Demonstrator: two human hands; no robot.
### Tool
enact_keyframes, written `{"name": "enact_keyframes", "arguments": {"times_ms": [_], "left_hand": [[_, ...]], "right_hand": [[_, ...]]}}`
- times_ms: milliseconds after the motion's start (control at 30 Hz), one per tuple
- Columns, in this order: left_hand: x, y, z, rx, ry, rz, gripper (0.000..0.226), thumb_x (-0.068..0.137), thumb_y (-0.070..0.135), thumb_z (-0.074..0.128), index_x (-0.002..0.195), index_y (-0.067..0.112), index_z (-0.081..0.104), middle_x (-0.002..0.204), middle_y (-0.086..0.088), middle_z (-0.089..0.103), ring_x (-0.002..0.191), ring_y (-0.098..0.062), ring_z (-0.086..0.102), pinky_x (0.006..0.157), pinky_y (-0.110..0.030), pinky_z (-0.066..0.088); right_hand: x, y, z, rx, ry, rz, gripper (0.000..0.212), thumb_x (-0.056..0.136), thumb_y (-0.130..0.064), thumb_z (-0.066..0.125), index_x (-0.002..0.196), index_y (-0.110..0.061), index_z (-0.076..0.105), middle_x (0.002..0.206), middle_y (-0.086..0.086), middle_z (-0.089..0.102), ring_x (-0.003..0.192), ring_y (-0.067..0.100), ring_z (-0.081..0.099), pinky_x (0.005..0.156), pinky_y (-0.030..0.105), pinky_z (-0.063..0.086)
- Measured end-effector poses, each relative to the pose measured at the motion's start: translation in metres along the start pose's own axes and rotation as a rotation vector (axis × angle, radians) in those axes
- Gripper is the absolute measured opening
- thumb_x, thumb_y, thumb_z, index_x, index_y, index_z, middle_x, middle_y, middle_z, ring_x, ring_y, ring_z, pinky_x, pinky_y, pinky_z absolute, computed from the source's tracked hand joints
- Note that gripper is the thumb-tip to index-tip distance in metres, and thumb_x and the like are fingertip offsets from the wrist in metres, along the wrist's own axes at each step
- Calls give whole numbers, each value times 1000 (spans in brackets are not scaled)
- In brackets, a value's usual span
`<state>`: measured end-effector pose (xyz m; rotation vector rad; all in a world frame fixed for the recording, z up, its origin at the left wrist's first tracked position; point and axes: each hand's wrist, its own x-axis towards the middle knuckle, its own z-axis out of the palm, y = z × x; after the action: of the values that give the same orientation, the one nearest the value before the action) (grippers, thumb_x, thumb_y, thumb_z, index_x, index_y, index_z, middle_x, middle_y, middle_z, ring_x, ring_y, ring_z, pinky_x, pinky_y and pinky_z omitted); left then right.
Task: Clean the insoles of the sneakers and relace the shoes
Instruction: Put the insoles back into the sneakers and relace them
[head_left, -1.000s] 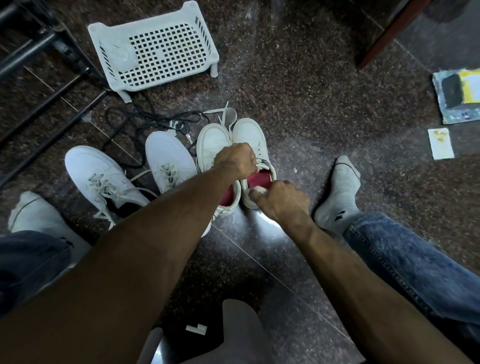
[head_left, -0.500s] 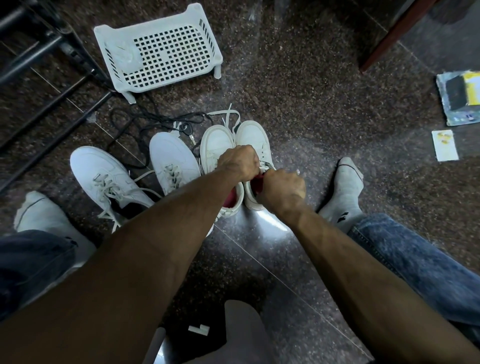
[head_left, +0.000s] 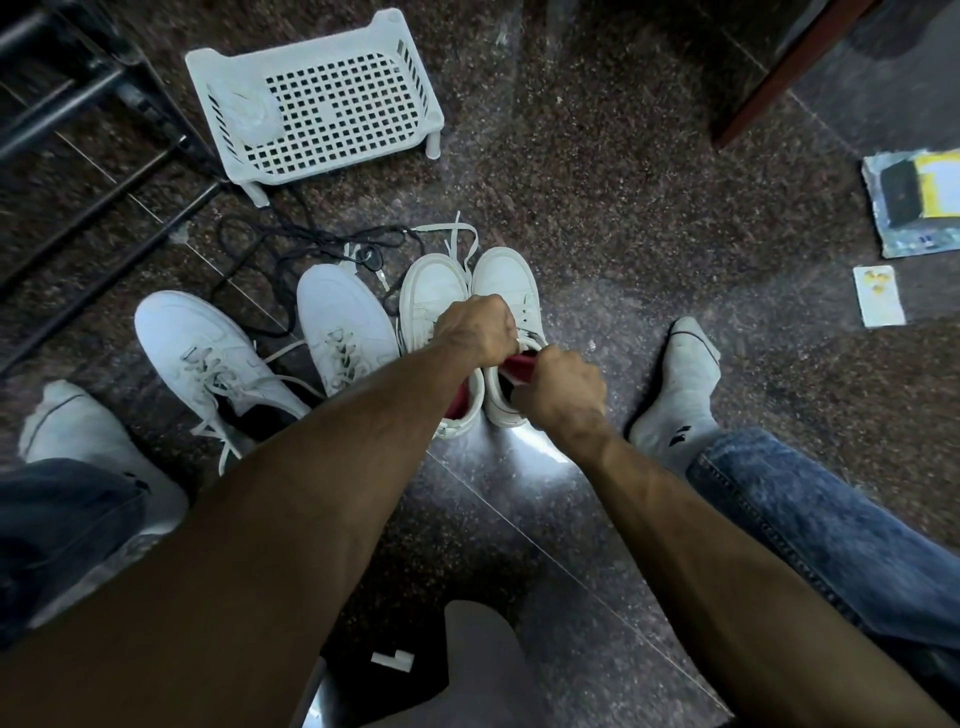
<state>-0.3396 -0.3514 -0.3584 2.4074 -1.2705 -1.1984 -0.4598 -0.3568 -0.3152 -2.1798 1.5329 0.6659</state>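
On the floor between the feet, right sneaker (head_left: 506, 291) beside its mate; left hand (head_left: 475, 330) grips its tongue and lace, right hand (head_left: 563, 387) pinches the red insole (head_left: 519, 365) at the heel; thin, floppy, probably light; peel from heel edge.

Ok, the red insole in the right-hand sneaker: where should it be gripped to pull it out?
Grip the red insole at its raised heel end, which sticks up out of the sneaker opening, coming from above on the heel side; the right hand is there, and the toe end is hidden inside.
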Motion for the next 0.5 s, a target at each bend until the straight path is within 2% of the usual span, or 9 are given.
{"name": "enact_keyframes", "arguments": {"times_ms": [133,300,433,500], "left_hand": [[1,0,0,-22,-14,-18,14,77,35,72,89,30,75,100,4,73,96,-24,66,85,-31,54],[3,-2,0,-26,-24,-15,15,76,33,71,90,29,76,100,4,73,96,-23,66,85,-31,54],[5,-4,-1,-24,-32,-11,13,76,32,71,87,28,76,97,4,73,94,-23,66,82,-29,53],[6,-5,-1,-21,-42,-2,11,74,33,73,82,27,76,93,5,73,91,-21,66,80,-28,53]], "right_hand": [[10,0,18,153,74,58,28,86,-20,55,109,-5,63,111,19,64,101,40,60,77,37,46],[21,-3,36,3,158,-18,27,95,-28,47,107,-15,68,108,15,68,99,37,63,69,33,34],[25,0,37,-95,133,-140,33,97,-37,43,104,-16,67,107,12,69,94,36,65,67,33,37],[19,11,38,-98,115,-255,36,99,-42,39,108,-17,65,118,8,63,95,36,65,69,35,44]]}}
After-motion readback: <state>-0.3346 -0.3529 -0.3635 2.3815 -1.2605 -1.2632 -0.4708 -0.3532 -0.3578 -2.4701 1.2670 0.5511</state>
